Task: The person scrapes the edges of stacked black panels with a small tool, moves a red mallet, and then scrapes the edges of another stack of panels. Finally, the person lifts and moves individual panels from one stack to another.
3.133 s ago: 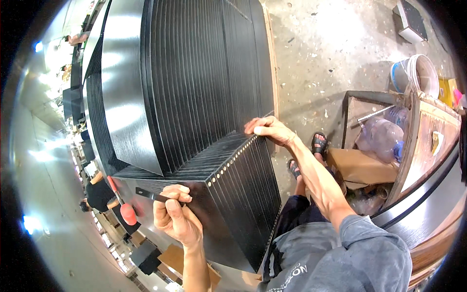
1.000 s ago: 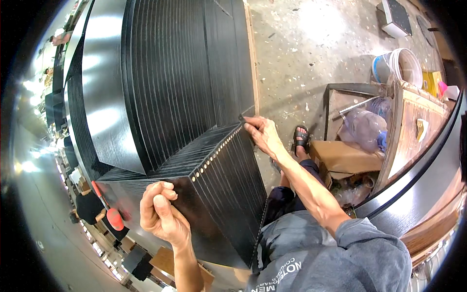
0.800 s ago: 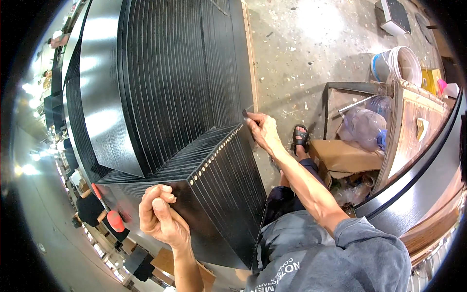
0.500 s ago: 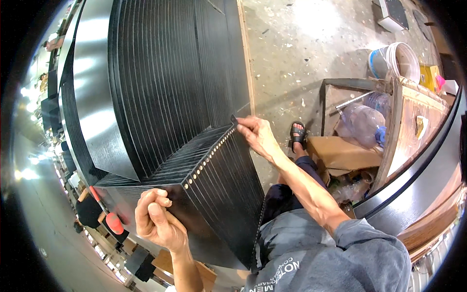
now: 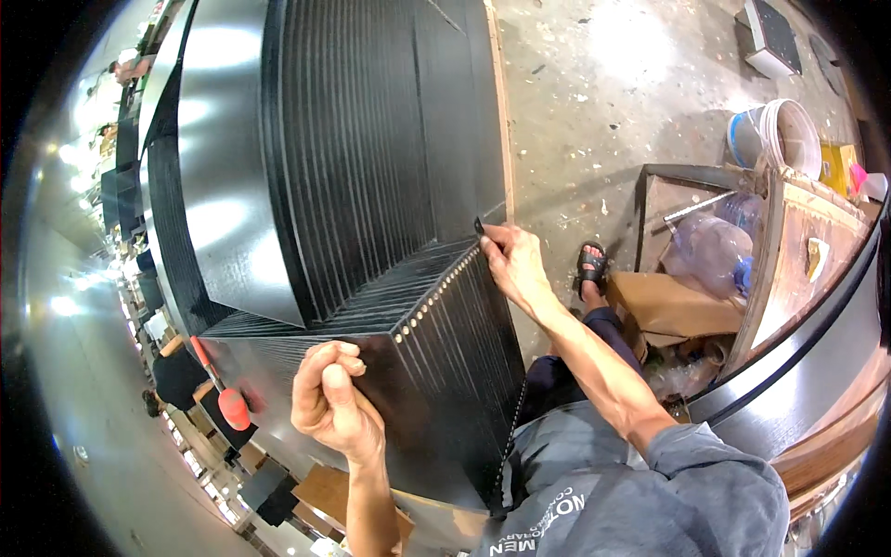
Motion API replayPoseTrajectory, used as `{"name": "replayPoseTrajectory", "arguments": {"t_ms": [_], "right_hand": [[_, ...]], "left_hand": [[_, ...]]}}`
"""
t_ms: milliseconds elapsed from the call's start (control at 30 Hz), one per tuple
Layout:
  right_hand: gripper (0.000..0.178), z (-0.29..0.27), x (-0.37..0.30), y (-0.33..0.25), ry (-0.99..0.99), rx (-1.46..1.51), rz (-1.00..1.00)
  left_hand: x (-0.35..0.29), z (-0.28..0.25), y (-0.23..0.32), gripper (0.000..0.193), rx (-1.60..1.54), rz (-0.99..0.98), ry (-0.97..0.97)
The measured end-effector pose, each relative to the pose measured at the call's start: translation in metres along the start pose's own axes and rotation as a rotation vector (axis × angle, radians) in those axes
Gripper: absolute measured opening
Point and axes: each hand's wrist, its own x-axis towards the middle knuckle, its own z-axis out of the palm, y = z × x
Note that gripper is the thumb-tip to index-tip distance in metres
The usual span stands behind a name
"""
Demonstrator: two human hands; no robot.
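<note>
A tight row of black panels (image 5: 445,399) stands on edge, with small pale round dots (image 5: 424,313) lined up along their near top corners. At the far end of that dotted row, my right hand (image 5: 515,265) pinches a small dark flat piece (image 5: 479,226) between thumb and fingertips. It is too small to make out further. My left hand (image 5: 336,399) is held up in front of the panels' left end, its fingers curled in and the thumb against them. Whatever may be inside those fingers is hidden.
Taller black boards (image 5: 353,148) rise behind the panel row. To the left rests a red-handled tool (image 5: 235,408). On the right are a wooden frame (image 5: 775,251), a clear plastic bottle (image 5: 710,246), a cardboard box (image 5: 677,311) and white buckets (image 5: 789,139). My sandalled foot (image 5: 591,269) is on the floor.
The whole view has shifted, so panels and hands appear farther right. Against the panels, both hands have stayed nearly in place, the right still pinching the dark piece.
</note>
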Motion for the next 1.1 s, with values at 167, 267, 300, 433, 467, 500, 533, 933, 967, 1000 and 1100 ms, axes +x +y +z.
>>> {"name": "replayPoseTrajectory", "arguments": {"t_ms": [167,267,300,433,467,500,533,933,967,1000,1100], "right_hand": [[0.026,-0.019,-0.039,-0.109,0.037,0.161,-0.374],[0.034,-0.037,-0.065,-0.166,-0.027,0.372,-0.645],[0.033,-0.047,-0.077,-0.183,-0.19,0.318,-0.656],[0.023,-0.064,-0.052,-0.174,-0.011,0.154,-0.509],[0.022,-0.061,-0.035,-0.156,0.006,0.134,-0.419],[0.021,-0.051,-0.026,-0.136,0.024,0.112,-0.321],[0.021,-0.035,-0.024,-0.118,0.034,0.104,-0.362],[0.027,-0.07,-0.029,-0.185,-0.216,0.319,-0.36],[0.025,-0.072,-0.018,-0.184,-0.317,0.326,-0.243],[0.026,-0.071,-0.013,-0.182,-0.381,0.312,-0.234],[0.026,-0.069,-0.012,-0.18,-0.452,0.269,-0.288]], "left_hand": [[0.002,-0.002,0.002,0.018,0.029,0.012,0.017],[0.001,0.0,0.002,0.018,0.013,-0.004,0.034],[-0.002,-0.007,-0.001,0.017,0.082,-0.021,0.063],[0.001,-0.003,0.002,0.017,0.041,0.019,0.041],[0.002,0.0,0.003,0.018,0.03,0.014,0.039],[0.001,0.001,0.005,0.02,0.018,0.004,0.031],[0.001,0.002,0.006,0.02,0.019,0.007,0.032],[0.002,0.001,0.002,0.018,0.01,0.022,0.061],[0.001,-0.001,0.002,0.018,0.011,0.02,0.072],[0.0,-0.003,0.003,0.018,0.009,0.02,0.074],[0.0,0.0,0.002,0.018,0.006,0.025,0.062]]}}
